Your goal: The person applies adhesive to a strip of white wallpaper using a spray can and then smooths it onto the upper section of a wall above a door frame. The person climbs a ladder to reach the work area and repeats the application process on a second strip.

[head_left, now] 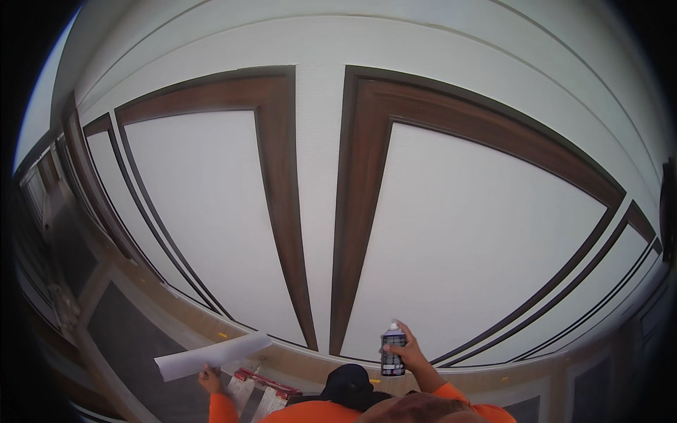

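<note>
And the white wall (pixel 321 127) is set with pale panels (pixel 486 225), framed in brown moulding (pixel 278 155); below, the floor (pixel 134 328) is patterned dark grey and tan!

Floor (pixel 107 282): dark grey panels (pixel 130 328), tan borders (pixel 178 303); small yellow marks (pixel 222 335) spaced along tan.

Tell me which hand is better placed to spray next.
Probably the right hand: it holds the spray can upright, a finger near its nozzle; the left hand holds a white sheet.
</note>
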`<state>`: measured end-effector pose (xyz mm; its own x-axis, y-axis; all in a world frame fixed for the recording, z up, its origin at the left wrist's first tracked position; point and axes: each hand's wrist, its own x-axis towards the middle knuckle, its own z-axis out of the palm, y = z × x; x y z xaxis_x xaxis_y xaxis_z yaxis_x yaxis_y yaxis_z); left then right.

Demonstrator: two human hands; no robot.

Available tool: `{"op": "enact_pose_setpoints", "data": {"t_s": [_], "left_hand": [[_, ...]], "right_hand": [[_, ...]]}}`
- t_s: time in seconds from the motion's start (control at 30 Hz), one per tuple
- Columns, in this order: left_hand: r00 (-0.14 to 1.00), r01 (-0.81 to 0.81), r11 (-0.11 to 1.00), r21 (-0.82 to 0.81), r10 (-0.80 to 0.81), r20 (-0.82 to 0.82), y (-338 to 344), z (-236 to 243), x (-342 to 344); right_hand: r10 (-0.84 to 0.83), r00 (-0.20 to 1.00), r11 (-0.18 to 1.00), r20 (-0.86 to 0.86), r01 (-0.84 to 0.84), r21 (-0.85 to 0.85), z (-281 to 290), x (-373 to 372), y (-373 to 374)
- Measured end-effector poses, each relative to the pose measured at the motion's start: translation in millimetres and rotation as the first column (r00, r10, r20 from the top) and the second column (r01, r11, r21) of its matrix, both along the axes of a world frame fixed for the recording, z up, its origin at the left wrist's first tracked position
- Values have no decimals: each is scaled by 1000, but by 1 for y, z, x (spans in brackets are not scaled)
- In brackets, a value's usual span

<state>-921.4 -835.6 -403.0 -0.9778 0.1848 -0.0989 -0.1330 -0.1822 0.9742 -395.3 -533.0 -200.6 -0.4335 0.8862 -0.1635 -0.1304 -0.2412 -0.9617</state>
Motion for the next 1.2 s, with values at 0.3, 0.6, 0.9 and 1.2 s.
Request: {"op": "enact_pose_setpoints", "data": {"t_s": [0.3,0.6,0.9,1.2], "left_hand": [[947,-217,962,163,167,275,-7,54,-15],[964,-193,913,359,108,242,-21,130,-34],[995,48,796,604,-89,39,13,200,-44],[838,496,445,745,-471,-277,110,323,-25]], "right_hand": [[-460,455,354,-762,881,312,221,89,3],[-520,465,198,-717,882,428,249,53,-8],[-467,449,220,-762,894,391,259,46,-27],[-429,563,151,-707,816,558,259,87,-69]]}}
